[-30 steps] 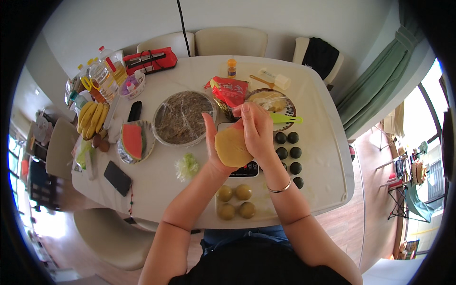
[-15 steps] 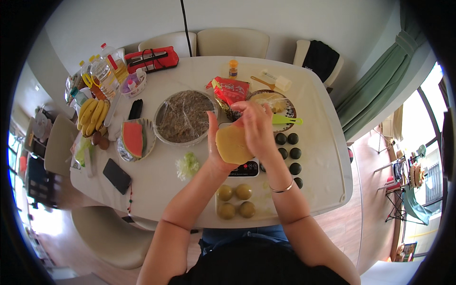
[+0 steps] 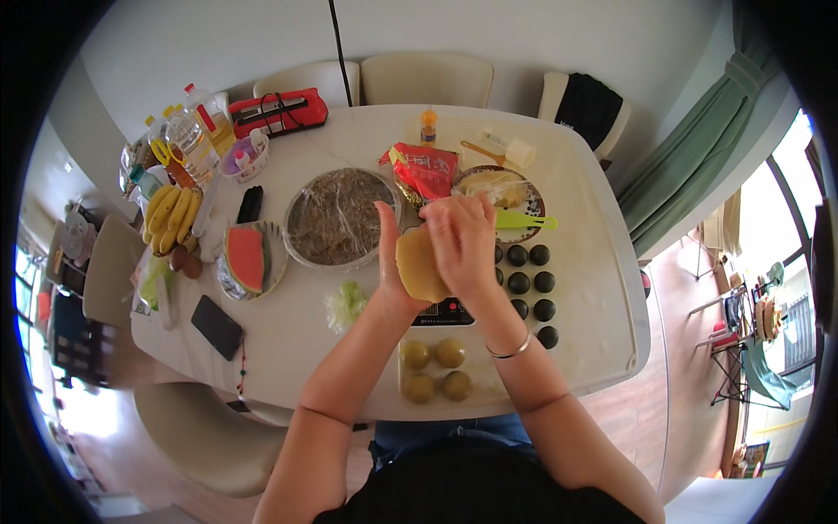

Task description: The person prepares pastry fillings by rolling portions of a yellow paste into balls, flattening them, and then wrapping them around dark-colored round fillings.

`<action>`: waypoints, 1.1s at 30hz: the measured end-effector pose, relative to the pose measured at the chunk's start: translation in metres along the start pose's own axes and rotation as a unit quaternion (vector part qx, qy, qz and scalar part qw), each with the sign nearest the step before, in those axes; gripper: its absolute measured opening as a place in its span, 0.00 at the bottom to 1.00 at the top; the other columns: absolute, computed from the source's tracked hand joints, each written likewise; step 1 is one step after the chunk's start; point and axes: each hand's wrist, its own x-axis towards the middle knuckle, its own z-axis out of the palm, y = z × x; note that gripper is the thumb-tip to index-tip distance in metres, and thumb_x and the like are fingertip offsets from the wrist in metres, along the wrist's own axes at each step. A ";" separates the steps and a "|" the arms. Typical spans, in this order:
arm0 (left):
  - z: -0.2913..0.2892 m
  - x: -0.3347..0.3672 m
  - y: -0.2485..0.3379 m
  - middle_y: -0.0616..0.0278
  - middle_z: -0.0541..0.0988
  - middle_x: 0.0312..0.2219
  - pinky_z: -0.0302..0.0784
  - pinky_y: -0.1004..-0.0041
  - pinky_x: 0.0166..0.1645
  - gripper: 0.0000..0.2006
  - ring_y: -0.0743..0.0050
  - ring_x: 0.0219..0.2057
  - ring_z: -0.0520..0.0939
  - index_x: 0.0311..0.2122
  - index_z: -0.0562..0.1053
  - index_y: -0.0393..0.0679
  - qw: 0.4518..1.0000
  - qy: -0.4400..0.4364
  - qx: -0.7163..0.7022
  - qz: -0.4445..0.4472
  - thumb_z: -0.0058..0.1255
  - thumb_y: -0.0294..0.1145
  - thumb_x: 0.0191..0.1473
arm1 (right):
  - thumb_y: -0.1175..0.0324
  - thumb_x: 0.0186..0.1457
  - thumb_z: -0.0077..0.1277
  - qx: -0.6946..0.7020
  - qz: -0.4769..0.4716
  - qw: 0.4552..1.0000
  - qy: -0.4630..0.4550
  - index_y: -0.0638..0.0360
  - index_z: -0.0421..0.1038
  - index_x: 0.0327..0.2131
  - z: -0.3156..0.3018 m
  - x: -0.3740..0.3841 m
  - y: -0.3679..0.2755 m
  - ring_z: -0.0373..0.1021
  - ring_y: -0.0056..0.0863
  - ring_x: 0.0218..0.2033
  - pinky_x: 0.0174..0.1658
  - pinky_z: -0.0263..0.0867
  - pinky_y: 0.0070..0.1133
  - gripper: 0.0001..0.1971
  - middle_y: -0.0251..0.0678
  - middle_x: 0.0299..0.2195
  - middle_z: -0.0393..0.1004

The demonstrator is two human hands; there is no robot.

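Observation:
A flat round of yellow dough [image 3: 417,265] is held upright above the white table [image 3: 594,297]. My left hand [image 3: 389,253] cups it from the left. My right hand [image 3: 463,243] presses over its right side and top. Under the hands lies a small black kitchen scale [image 3: 443,312]. Several dark filling balls [image 3: 531,281] lie in rows just right of my hands. Several yellow-brown dough balls [image 3: 435,368] sit near the table's front edge, below the hands.
A foil-covered round bowl [image 3: 339,218], a red snack bag [image 3: 425,170], a plate with a green spatula [image 3: 520,220], watermelon on a plate [image 3: 245,259], bananas [image 3: 172,216], bottles [image 3: 190,135], a black phone [image 3: 216,327] and a red case [image 3: 278,111] crowd the table. Chairs surround it.
Both hands with the dough round have stayed over the scale; the fingers of my right hand have shifted slightly over the dough. Nothing else moved.

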 end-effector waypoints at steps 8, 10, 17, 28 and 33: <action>0.007 0.004 -0.010 0.58 0.65 0.57 0.63 0.64 0.61 0.51 0.64 0.59 0.66 0.60 0.59 0.44 0.997 0.059 0.051 -0.021 0.24 0.82 0.46 | 0.61 0.64 0.40 0.059 -0.058 0.994 0.065 0.60 0.71 0.18 0.002 0.011 -0.008 0.63 0.41 0.17 0.25 0.57 0.34 0.21 0.43 0.14 0.67; 0.010 0.004 -0.014 0.58 0.65 0.56 0.63 0.64 0.61 0.51 0.64 0.58 0.66 0.60 0.59 0.44 0.997 0.052 0.053 -0.014 0.25 0.82 0.46 | 0.59 0.64 0.40 0.004 -0.074 0.996 0.050 0.61 0.71 0.19 0.001 0.008 -0.007 0.63 0.40 0.17 0.26 0.58 0.32 0.23 0.42 0.14 0.67; 0.000 0.005 -0.016 0.52 0.63 0.58 0.64 0.59 0.60 0.53 0.59 0.59 0.65 0.60 0.58 0.40 0.997 0.047 0.065 -0.004 0.26 0.82 0.45 | 0.54 0.66 0.35 0.039 0.040 0.996 -0.073 0.62 0.71 0.19 -0.003 0.003 0.008 0.64 0.31 0.20 0.29 0.59 0.25 0.27 0.40 0.18 0.70; -0.004 0.006 -0.014 0.65 0.67 0.55 0.67 0.65 0.58 0.48 0.66 0.57 0.69 0.60 0.60 0.59 0.992 0.091 0.048 -0.078 0.25 0.84 0.42 | 0.43 0.64 0.33 0.038 0.161 0.977 -0.137 0.62 0.71 0.15 -0.015 0.007 0.014 0.68 0.44 0.17 0.29 0.63 0.29 0.35 0.43 0.12 0.68; -0.016 0.007 -0.018 0.62 0.69 0.54 0.69 0.60 0.57 0.49 0.63 0.55 0.71 0.58 0.63 0.55 0.989 0.111 0.028 -0.095 0.28 0.85 0.41 | 0.39 0.63 0.30 -0.012 0.202 0.971 -0.130 0.63 0.70 0.13 -0.005 0.001 0.027 0.65 0.43 0.16 0.28 0.62 0.27 0.39 0.44 0.11 0.66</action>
